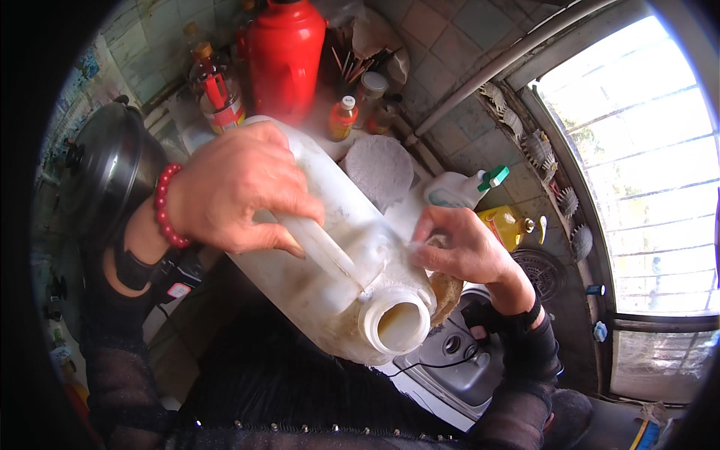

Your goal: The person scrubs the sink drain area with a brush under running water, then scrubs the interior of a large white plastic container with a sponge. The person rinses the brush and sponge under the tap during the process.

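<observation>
My left hand (242, 191), with a red bead bracelet at the wrist, grips the handle of a large whitish plastic jug (337, 197). The jug lies tilted across the view, its uncapped mouth (396, 326) facing up towards me. Brownish stains mark the plastic near its shoulder. At the jug's right side my right hand (461, 244) is closed around a tan fibrous scrubber (448, 295), probably a loofah, partly hidden by the fingers and the jug. Thumb and forefinger meet close to the jug's shoulder.
Below right is a stainless steel sink (467, 388) with a black cable across it. Behind stand a red thermos flask (287, 62), a sauce bottle (216, 95), a spray bottle (458, 188) and a yellow soap bottle (500, 225). A lidded metal pot (107, 169) is at left.
</observation>
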`<state>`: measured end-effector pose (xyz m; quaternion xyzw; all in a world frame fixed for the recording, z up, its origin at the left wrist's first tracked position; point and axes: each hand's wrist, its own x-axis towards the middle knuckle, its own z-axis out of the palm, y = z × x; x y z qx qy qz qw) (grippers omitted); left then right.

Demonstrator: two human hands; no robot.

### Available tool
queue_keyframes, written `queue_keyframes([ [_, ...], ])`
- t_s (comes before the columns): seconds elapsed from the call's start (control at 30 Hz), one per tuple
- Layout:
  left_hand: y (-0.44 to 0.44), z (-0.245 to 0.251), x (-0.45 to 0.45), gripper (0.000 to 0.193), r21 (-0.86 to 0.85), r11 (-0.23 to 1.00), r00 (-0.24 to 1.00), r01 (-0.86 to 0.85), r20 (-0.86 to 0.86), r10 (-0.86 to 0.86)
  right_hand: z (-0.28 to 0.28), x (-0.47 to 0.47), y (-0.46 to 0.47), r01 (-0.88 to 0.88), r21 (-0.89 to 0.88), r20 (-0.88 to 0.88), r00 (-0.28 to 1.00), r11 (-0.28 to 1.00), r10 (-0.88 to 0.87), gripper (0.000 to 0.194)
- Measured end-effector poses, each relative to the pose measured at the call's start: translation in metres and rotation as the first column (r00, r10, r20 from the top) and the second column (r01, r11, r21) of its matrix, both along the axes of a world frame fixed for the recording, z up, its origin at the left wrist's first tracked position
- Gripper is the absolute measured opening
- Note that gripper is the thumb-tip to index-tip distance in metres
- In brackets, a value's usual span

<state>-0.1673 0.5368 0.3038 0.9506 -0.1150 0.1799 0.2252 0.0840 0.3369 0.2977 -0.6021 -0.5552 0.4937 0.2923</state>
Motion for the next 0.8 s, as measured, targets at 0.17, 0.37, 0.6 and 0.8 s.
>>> queue_keyframes([
  [0.17,0.0,0.004,0.0,0.03,-0.007,1.0,0.999,0.008,-0.054,-0.008,-0.015,-0.006,0.018,-0.009,0.145,-0.095,0.995,0.989,0.023,0.018],
  [0.37,0.002,0.004,-0.001,0.03,-0.009,1.0,0.999,0.007,-0.043,-0.007,0.005,0.001,0.0,-0.118,0.174,0.019,0.993,0.978,0.116,0.011],
  [0.6,0.004,0.002,0.002,0.035,0.011,1.0,0.999,0.004,-0.044,-0.003,-0.004,-0.002,0.008,-0.15,0.357,0.161,0.982,0.922,0.097,0.014],
  [0.8,0.004,0.005,0.001,0.03,-0.008,1.0,0.997,0.01,-0.073,-0.011,-0.004,0.017,-0.023,-0.193,0.263,0.044,0.981,0.945,0.188,0.012],
])
